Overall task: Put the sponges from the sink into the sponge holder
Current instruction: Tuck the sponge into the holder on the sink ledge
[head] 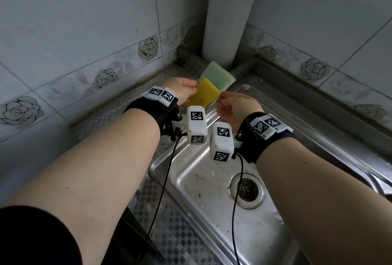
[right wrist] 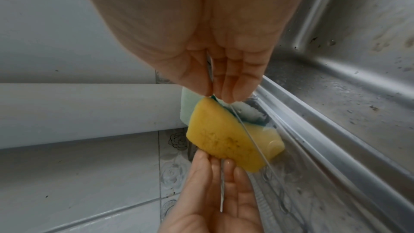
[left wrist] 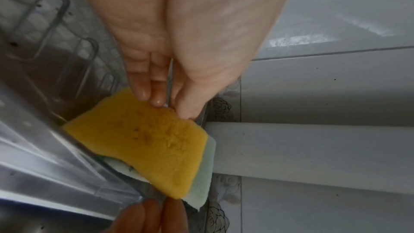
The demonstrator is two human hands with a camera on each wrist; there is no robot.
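Observation:
A yellow sponge [head: 204, 95] stands on edge in the sink's far corner, part-way inside a clear plastic sponge holder [left wrist: 107, 166]. A pale green sponge [head: 218, 73] stands right behind it in the same holder. My left hand [head: 194, 89] pinches the yellow sponge's upper left corner between thumb and fingertips [left wrist: 154, 100]. My right hand [head: 221, 99] pinches the holder's thin clear rim [right wrist: 253, 144] at the sponge's right side. The left wrist view shows the yellow sponge [left wrist: 152, 144] lying over the green one [left wrist: 203, 183]. The holder's base is hidden.
The steel sink [head: 201, 180] lies below my wrists, with its drain [head: 247, 189] at lower right. A white pipe [head: 227, 20] rises in the corner just behind the sponges. Tiled walls close in on the left and right. Camera cables hang over the basin.

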